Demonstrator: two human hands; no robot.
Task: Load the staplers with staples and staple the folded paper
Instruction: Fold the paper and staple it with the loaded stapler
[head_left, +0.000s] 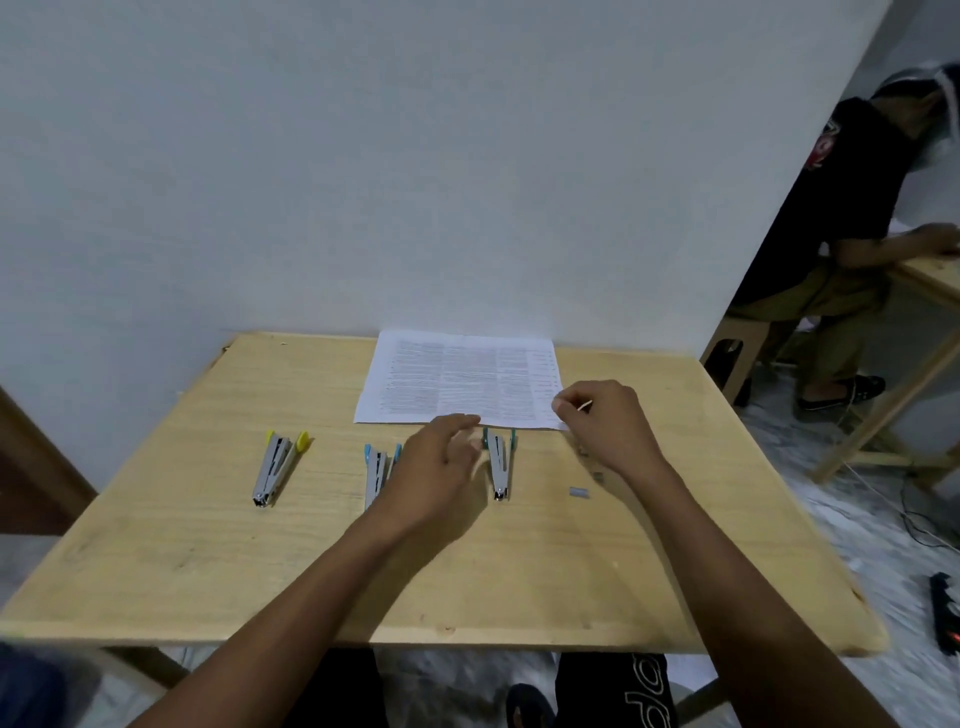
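The white printed paper sheet is laid flat on the pale wooden desk, long axis left to right. Nearer than the paper, three grey metal staplers are spread in V shapes, hinges pointing away from it:
- green-tipped stapler
- blue-tipped stapler
- yellow-tipped stapler

A small grey staple strip is noted off the paper's near right corner.

The left hand is held loosely spread. A thin pale sliver, identity unclear, is pinched by the right hand.

Three staplers before paper on table.

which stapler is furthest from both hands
The yellow stapler, alone at the left; the blue stapler is partly behind the left hand, the green stapler beside it.
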